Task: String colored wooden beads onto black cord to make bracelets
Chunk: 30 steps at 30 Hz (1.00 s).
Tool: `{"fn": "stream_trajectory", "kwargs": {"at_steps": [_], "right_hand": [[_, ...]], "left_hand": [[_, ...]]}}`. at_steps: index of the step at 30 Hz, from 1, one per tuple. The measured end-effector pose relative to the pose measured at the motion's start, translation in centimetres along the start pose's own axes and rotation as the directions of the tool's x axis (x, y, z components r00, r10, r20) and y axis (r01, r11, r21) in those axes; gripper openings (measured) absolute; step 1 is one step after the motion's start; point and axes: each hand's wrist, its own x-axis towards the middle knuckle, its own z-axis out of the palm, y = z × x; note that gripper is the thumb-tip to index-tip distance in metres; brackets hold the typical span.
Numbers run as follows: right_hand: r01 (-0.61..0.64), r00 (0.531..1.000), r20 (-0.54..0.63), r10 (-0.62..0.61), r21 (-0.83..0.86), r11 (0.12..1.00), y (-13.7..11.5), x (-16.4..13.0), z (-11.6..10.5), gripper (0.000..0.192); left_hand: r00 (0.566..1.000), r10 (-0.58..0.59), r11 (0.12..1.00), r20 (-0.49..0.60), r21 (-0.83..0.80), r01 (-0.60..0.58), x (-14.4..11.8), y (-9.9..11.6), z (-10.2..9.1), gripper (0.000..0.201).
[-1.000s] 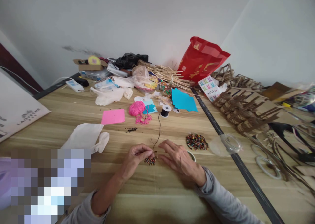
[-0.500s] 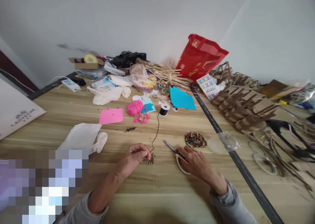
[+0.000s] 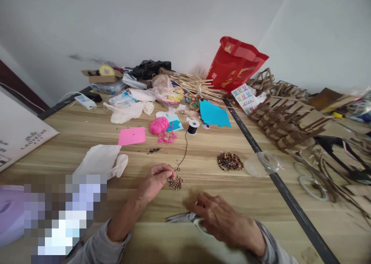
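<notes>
Between thumb and fingers, my left hand (image 3: 158, 181) pinches the end of a thin black cord (image 3: 185, 150). That cord runs back to a white-rimmed spool (image 3: 193, 127) standing on the table. Right beside my left fingertips lies a small heap of loose coloured beads (image 3: 175, 183). Nearer to me, my right hand (image 3: 222, 217) is closed on a pair of scissors (image 3: 185, 217) with pale handles; hand and blades are smeared by motion. The blades point left, low over the table. A larger pile of strung-looking coloured beads (image 3: 230, 161) rests further right.
Pink yarn (image 3: 159, 125), a pink card (image 3: 131, 136), short black pieces (image 3: 153, 150) and a blue sheet (image 3: 215, 113) lie beyond my hands. A clear plastic lid-like piece (image 3: 256, 165) and woven brown baskets (image 3: 285, 121) are at right. A red bag (image 3: 236, 65) stands at the back.
My right hand has drawn the scissors toward me and left, away from the large bead pile, and the blades now point left. My left hand keeps its pinch on the cord, barely shifted.
</notes>
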Motion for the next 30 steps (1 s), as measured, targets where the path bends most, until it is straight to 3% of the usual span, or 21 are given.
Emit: {"fn": "stream_trajectory", "kwargs": {"at_steps": [2, 5, 9, 13, 17, 22, 25, 30], "right_hand": [[0.113, 0.993, 0.013, -0.114, 0.066, 0.991, -0.7, 0.8, -0.9, 0.046], [0.182, 0.983, -0.004, -0.184, 0.185, 0.966, 0.6, 2.4, -2.6, 0.024], [0.021, 0.979, -0.205, 0.0, 0.1, 0.995, 5.0, 5.8, -3.5, 0.022], [0.081, 0.94, -0.338, -0.037, 0.115, 0.99, 7.9, 9.4, -1.7, 0.034], [0.185, 0.899, -0.427, -0.1, 0.162, 0.969, 8.1, 11.2, 0.5, 0.033], [0.254, 0.86, -0.504, -0.084, 0.28, 0.926, 7.9, 11.5, 2.0, 0.012], [0.239, 0.835, -0.55, -0.015, 0.338, 0.91, 8.1, 11.4, 2.4, 0.012], [0.283, 0.811, -0.583, -0.046, 0.323, 0.903, 8.3, 11.5, 2.4, 0.017]], "left_hand": [[1.0, 0.005, 0.999, 0.013, 0.045, -0.006, -0.1, 0.2, 0.1, 0.018], [0.998, 0.017, 0.994, 0.056, 0.107, -0.023, -0.4, 0.4, 0.2, 0.022], [0.992, 0.05, 0.99, 0.114, 0.123, -0.064, -0.6, 0.8, 0.5, 0.025], [0.992, 0.049, 0.99, 0.12, 0.122, -0.063, -0.7, 1.1, 0.6, 0.028], [0.992, 0.053, 0.993, 0.117, 0.098, -0.065, -0.7, 1.1, 0.3, 0.032], [0.991, 0.065, 0.993, 0.12, 0.093, -0.077, -0.5, 1.0, -0.1, 0.034], [0.994, 0.059, 0.991, 0.089, 0.114, -0.069, -0.2, 0.9, -0.2, 0.036], [0.998, 0.041, 0.949, 0.04, 0.311, -0.051, 0.1, 0.6, -0.6, 0.044]]}}
